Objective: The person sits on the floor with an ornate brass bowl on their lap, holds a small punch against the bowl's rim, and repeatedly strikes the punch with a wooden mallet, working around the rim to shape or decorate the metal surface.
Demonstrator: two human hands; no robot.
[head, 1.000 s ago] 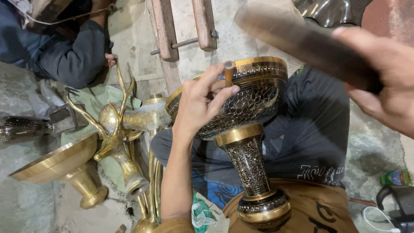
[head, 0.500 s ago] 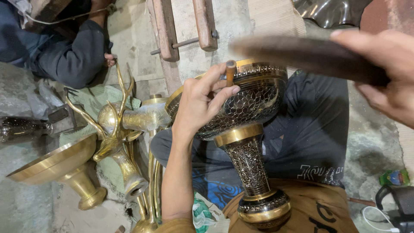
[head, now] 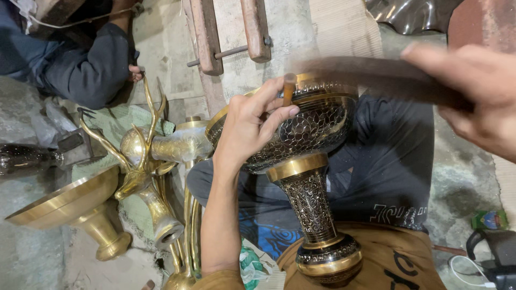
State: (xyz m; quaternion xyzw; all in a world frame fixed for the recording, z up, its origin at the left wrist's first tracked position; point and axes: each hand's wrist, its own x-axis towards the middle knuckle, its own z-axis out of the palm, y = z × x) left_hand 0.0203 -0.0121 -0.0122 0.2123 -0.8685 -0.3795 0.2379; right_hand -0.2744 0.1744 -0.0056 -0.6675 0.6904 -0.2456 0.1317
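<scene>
A black and brass engraved pedestal bowl point(head: 314, 134) lies tilted across my lap, its round foot point(head: 329, 258) toward me. My left hand point(head: 252, 126) rests on the bowl's rim and pinches a short chisel point(head: 289, 88) against the metal. My right hand point(head: 475, 91) grips a long dark wooden mallet point(head: 371, 80), blurred by motion, which hangs level just above the chisel's top end.
A brass deer head with antlers point(head: 142, 156) and a plain brass pedestal bowl point(head: 70, 207) lie at the left. Another person in dark sleeves point(head: 75, 70) sits at the upper left. Two wooden bars joined by a bolt point(head: 226, 37) lie beyond the bowl. A charger and cable point(head: 492, 258) sit at the lower right.
The mallet in my right hand has swung down from a raised slant to level, close over the chisel. My left hand and the bowl have stayed put.
</scene>
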